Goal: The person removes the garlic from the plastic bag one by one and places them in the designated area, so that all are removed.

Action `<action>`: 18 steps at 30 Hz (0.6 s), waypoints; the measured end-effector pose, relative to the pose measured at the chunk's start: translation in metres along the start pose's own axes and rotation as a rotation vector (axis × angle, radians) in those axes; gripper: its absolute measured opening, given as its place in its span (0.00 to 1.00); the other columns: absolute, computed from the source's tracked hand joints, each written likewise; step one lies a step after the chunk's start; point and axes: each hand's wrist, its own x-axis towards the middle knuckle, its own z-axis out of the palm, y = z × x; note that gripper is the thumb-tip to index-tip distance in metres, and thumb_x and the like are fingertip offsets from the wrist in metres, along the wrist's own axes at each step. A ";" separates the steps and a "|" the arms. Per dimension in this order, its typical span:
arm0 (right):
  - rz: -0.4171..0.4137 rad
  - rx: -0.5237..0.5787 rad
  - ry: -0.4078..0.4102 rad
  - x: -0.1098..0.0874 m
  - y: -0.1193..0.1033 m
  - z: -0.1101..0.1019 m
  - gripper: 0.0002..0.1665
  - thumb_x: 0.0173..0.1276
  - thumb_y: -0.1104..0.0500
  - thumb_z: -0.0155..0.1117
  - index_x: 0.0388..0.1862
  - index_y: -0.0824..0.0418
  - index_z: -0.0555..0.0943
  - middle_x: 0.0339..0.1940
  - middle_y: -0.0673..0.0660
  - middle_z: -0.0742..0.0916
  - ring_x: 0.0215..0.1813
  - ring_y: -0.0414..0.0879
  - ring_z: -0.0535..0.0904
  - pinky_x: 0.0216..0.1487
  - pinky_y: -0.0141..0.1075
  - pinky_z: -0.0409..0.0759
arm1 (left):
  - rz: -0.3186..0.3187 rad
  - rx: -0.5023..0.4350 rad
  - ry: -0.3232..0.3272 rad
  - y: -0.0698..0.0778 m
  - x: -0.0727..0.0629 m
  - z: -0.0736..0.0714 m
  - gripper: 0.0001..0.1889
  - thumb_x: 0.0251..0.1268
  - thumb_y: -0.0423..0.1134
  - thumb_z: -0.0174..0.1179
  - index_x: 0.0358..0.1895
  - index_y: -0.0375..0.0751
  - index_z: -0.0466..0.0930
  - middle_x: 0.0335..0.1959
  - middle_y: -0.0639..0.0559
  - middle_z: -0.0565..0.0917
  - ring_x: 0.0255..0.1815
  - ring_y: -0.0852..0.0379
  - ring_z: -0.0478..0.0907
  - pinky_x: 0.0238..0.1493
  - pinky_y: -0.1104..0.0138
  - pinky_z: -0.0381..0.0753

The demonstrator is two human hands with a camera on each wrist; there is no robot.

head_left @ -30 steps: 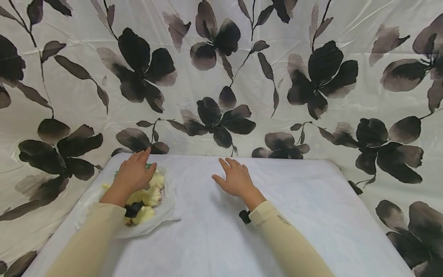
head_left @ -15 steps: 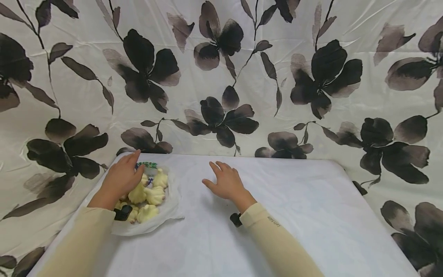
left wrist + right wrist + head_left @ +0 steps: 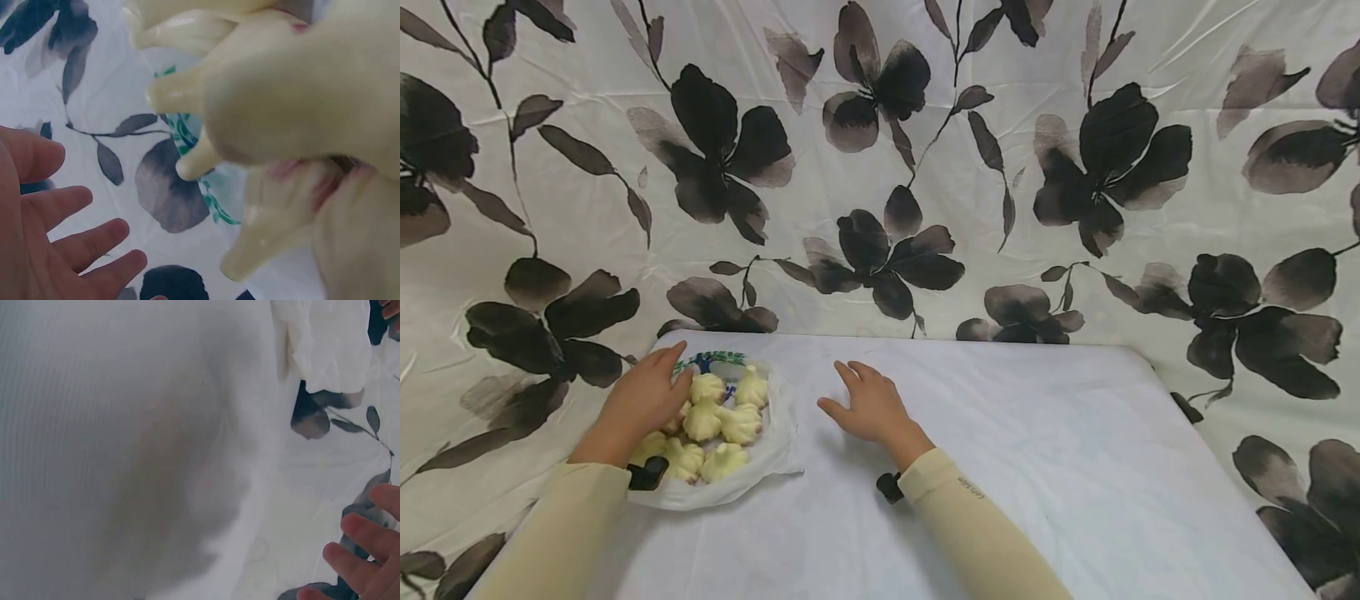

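Observation:
Several pale yellow garlic bulbs [image 3: 703,419] lie grouped on a spread white plastic bag [image 3: 784,454] with green and blue print, on the table's left side. My left hand [image 3: 638,402] hovers over the bag's left part, hiding some bulbs; its fingers are extended and hold nothing. In the left wrist view those fingers [image 3: 75,199] are spread apart from large, close garlic bulbs [image 3: 281,106]. My right hand [image 3: 868,410] is above the table to the right of the bag, fingers loosely extended. The right wrist view shows this hand [image 3: 369,562] with nothing in it.
A white-covered table [image 3: 1037,483] extends to the right and toward the front. Behind it hangs a white cloth [image 3: 970,192] printed with dark flowers. Small black devices [image 3: 647,473] are worn at both wrists.
Both hands have moved to the left. The left hand has drawn off the middle of the garlic bulbs, uncovering more of them, and the right hand has come closer to the bag.

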 end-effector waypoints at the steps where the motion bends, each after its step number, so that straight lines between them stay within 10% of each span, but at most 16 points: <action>1: -0.001 0.007 0.001 0.001 -0.001 0.002 0.43 0.69 0.31 0.46 0.77 0.48 0.58 0.75 0.55 0.67 0.75 0.52 0.63 0.71 0.53 0.66 | -0.004 -0.005 -0.005 -0.002 0.000 0.000 0.33 0.77 0.50 0.34 0.74 0.27 0.51 0.69 0.22 0.58 0.68 0.23 0.56 0.64 0.31 0.58; 18: -0.011 0.081 -0.047 0.001 -0.023 0.016 0.41 0.71 0.33 0.46 0.77 0.49 0.58 0.75 0.55 0.67 0.75 0.52 0.65 0.72 0.48 0.67 | -0.104 -0.173 -0.116 -0.028 -0.006 0.001 0.33 0.77 0.50 0.30 0.74 0.28 0.47 0.71 0.20 0.52 0.71 0.21 0.48 0.67 0.31 0.51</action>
